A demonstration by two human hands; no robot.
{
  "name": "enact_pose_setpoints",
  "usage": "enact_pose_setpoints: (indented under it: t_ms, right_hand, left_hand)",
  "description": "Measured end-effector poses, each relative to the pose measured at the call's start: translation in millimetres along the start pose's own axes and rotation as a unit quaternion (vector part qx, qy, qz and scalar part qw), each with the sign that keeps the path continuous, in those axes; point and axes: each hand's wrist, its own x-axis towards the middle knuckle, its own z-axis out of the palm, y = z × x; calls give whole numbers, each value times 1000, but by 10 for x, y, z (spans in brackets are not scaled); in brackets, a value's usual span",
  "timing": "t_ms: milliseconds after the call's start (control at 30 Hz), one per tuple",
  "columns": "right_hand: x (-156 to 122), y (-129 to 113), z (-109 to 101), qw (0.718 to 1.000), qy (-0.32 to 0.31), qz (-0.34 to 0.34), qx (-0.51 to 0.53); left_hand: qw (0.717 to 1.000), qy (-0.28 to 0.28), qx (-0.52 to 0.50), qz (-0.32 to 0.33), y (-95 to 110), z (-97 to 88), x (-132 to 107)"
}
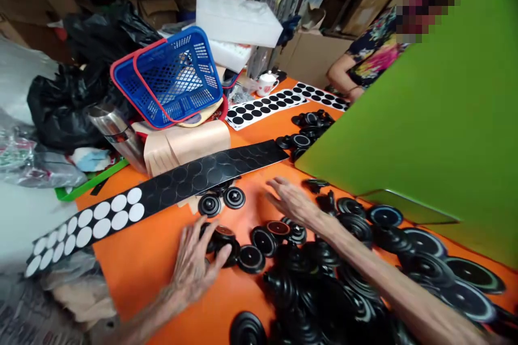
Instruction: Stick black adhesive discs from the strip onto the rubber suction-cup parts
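Note:
My left hand (196, 261) has its fingers spread beside a few round black ridged discs (251, 259) on the orange tabletop (162, 291). Its thumb and forefinger reach around a disc with a reddish-brown face (225, 231); whether they touch it I cannot tell. Over the table, my right hand (293, 202) is slightly blurred, fingers outstretched and nothing in them. Beyond both hands lies a long black strip of round stickers (194, 172), its left end showing white circles where stickers are gone. Two discs (234, 198) lie just in front of the strip.
A large heap of black discs (307, 291) fills the near right. A green panel (424, 135) rises along the right. Behind the strip are a blue basket (182, 75), a steel flask (117, 132), a white lidded cup (267, 84) and sticker sheets (267, 105). Another person's arm (342, 75) shows beyond.

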Motion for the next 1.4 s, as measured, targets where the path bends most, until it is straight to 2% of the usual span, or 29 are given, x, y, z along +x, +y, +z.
enact_pose_setpoints:
  t_ms: [100, 200, 300, 367, 433, 533, 667, 767, 867, 967, 1033, 1167, 1300, 1400]
  right_hand:
    - [530, -407, 393, 996, 48, 6, 73]
    - [767, -622, 658, 978, 132, 65, 150]
    - [738, -631, 757, 943, 199, 119, 237]
    - [720, -579, 757, 923, 217, 132, 288]
    - [767, -521, 730, 912, 219, 128, 322]
    - [916, -485, 704, 915, 199, 107, 334]
    - [1066, -582, 771, 948, 138, 75, 277]
    - [1047, -646, 787, 972, 78, 37, 221]
    - [827, -549, 644, 983, 4, -16, 182]
    - [410, -305, 355, 986, -66, -55, 141]
    - [97, -146, 127, 988, -109, -59, 97]
    - [-389, 6, -286, 983, -179, -27, -30]
    - [-763, 51, -604, 976, -197, -1, -93]
    - [-1183, 162, -830, 966, -212, 31, -143]
  left_hand:
    - [996, 72, 42, -20, 28, -36, 375]
    - [994, 84, 74, 6, -101, -18, 645]
    - [995, 79, 61, 5, -191, 51, 587]
    - [995, 83, 48, -10, -200, 78, 484]
    - [994, 98, 41, -15, -187, 70, 462]
    - [993, 118, 22, -4, -175, 17, 667]
    - [997, 79, 24, 8, -222, 3, 1072]
    - [999, 50, -2, 7, -227, 56, 1107]
    - [995, 28, -91, 1, -85, 118, 834]
    - [989, -37, -144, -7, 213, 179, 470]
    - [981, -86, -174, -8, 443, 224, 304]
    - [954, -129, -270, -17, 840, 351, 214]
    - [926, -157, -344, -10, 1211, 525, 154]
    - [908, -204, -366, 8, 1606, 628, 21]
